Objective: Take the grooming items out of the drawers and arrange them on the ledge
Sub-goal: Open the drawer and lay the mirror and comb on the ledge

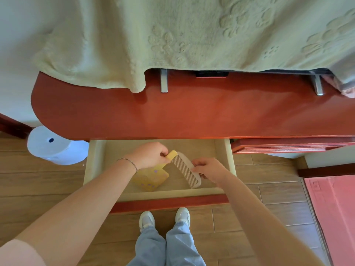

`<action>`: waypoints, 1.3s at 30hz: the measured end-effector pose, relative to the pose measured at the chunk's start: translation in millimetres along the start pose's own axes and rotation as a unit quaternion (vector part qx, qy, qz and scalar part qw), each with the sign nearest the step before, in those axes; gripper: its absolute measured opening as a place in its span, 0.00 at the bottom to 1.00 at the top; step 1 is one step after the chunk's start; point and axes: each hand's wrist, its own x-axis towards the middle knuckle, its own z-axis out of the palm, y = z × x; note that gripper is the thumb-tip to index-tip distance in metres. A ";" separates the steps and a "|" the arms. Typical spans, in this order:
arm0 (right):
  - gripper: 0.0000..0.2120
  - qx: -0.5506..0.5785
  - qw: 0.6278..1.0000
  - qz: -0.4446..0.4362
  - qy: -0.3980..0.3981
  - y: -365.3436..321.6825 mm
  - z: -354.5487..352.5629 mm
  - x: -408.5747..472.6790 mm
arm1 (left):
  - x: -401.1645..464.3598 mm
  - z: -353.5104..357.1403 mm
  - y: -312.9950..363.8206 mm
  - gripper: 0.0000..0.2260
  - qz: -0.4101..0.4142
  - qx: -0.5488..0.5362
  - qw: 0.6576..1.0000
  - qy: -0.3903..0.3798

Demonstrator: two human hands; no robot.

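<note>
A: In the open pale drawer (pixel 96 166), the left hand (pixel 151 156) pinches a yellow handle (pixel 171 154); the right hand (pixel 209 169) grips a cream fine-toothed comb (pixel 185 170).

B: So they are just being picked up. Next, lift both to the red-brown wooden ledge (pixel 192 112).

A: A yellow flat brush (pixel 151 178) remains; a green embossed towel (pixel 172 35) overhangs the ledge's back.
</note>
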 end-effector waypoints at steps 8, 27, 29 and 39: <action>0.11 0.119 0.991 -0.053 -0.001 -17.0 -27.7 -24.3 | -19.1 -38.0 18.2 0.06 0.012 -0.272 0.959 0.082; 0.09 0.308 0.935 -0.104 0.141 -88.0 -86.8 -5.9 | 21.1 -72.2 50.6 0.03 -0.110 -0.797 0.547 0.231; 0.09 0.303 0.936 -0.098 0.148 -93.2 -90.8 1.6 | 28.1 -72.0 54.1 0.03 -0.124 -0.815 0.516 0.234; 0.07 0.285 0.937 -0.071 0.188 -108.0 -104.8 34.2 | 65.9 -81.4 72.1 0.03 -0.158 -0.829 0.479 0.240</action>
